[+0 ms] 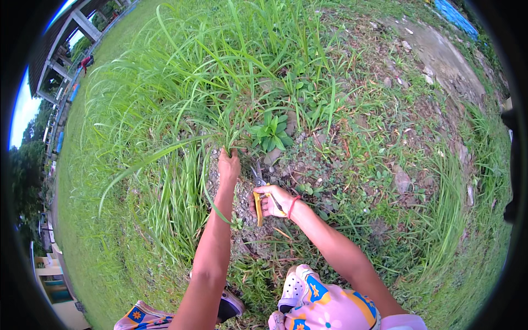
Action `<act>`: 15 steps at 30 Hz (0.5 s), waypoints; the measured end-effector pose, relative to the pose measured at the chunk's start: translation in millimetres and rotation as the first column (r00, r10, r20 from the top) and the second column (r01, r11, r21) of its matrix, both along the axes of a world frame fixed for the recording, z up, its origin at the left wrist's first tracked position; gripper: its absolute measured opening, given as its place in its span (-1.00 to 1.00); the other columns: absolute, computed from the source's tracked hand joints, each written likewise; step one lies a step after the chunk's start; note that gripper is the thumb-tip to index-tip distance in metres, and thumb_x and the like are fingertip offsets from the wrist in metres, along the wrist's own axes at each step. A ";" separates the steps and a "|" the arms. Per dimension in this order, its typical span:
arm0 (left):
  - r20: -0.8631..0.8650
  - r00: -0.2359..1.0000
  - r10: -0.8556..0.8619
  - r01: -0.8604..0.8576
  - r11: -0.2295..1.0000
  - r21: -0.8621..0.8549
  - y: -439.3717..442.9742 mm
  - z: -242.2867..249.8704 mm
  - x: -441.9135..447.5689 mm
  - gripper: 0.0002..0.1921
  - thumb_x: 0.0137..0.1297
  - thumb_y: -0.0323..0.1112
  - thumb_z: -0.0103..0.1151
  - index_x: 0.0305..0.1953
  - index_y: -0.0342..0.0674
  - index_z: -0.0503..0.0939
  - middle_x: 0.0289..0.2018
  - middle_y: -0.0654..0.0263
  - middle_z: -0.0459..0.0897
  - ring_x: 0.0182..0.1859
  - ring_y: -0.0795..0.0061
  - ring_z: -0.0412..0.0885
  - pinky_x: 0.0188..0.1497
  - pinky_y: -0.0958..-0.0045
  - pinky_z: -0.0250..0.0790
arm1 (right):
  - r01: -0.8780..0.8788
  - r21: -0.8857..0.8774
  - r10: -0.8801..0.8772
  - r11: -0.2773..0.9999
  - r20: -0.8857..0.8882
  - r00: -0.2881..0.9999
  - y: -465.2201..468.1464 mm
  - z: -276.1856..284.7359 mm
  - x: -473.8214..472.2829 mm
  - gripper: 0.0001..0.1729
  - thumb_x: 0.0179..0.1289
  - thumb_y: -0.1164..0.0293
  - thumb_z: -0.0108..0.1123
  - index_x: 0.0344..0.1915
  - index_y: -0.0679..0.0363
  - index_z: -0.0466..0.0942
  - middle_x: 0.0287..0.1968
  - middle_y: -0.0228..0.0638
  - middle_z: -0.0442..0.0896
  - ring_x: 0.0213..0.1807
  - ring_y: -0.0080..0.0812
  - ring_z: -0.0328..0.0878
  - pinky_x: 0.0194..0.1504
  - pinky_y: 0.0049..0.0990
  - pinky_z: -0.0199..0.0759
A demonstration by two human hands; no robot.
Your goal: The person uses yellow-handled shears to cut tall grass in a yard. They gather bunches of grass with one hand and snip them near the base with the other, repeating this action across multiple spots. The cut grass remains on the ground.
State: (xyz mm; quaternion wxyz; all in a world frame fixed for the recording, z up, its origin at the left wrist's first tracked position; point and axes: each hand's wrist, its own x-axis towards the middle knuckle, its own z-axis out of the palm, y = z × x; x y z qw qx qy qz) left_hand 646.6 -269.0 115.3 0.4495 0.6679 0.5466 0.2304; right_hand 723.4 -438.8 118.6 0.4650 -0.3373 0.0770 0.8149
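Observation:
My left hand [229,163] is closed around the base of a tuft of long green grass [228,134], whose blades fan up and to the left. Just right of it and lower, my right hand [272,201] holds yellow-handled pruning shears [258,206]. Their metal blades stand apart and point up towards the ground beside the tuft. A broad-leaved green plant [272,132] grows right of my left hand. Cut-looking long grass [177,206] lies to the left of my left forearm.
Tall grass [214,49] stands beyond my hands. Stones [401,179] and cuttings lie at the right, near a bare slab-like patch [449,62]. My clog shoe [292,288] is close below. Far off at the upper left, a person [86,62] in red is near an open-sided building [62,53].

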 end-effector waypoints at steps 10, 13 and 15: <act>0.136 0.988 -0.078 0.103 0.977 -0.186 21.7 7.0 6.5 -0.72 0.37 -0.28 -0.07 0.02 -0.26 0.38 -0.33 0.17 0.62 -0.36 0.52 0.49 -0.31 0.46 0.31 | 0.080 0.060 -0.078 0.995 -0.030 0.996 47.2 -17.6 -10.2 -0.71 0.23 0.20 0.03 -0.40 0.22 0.41 -0.54 -0.27 0.49 -0.57 -0.30 0.44 -0.44 -0.29 0.39; -0.096 0.978 -0.186 0.167 0.969 -0.180 48.7 17.4 -13.9 -0.53 0.29 -0.19 0.04 0.11 -0.40 0.32 -0.25 -0.02 0.60 -0.24 0.28 0.55 -0.14 0.30 0.35 | -0.017 0.084 0.018 0.996 -0.010 1.000 17.6 -0.9 -14.2 -0.68 0.25 0.19 0.06 -0.33 0.27 0.41 -0.48 -0.26 0.48 -0.48 -0.33 0.45 -0.36 -0.32 0.40; -0.202 0.969 -0.140 0.097 0.973 -0.207 56.9 27.3 -35.1 -0.41 0.25 -0.05 0.10 0.13 -0.43 0.32 -0.21 -0.06 0.59 -0.20 0.28 0.56 -0.12 0.30 0.37 | -0.059 0.109 0.063 0.992 -0.029 0.998 -5.5 9.9 -16.9 -0.63 0.24 0.17 0.08 -0.22 0.29 0.44 -0.36 -0.23 0.52 -0.31 -0.28 0.52 -0.19 -0.26 0.45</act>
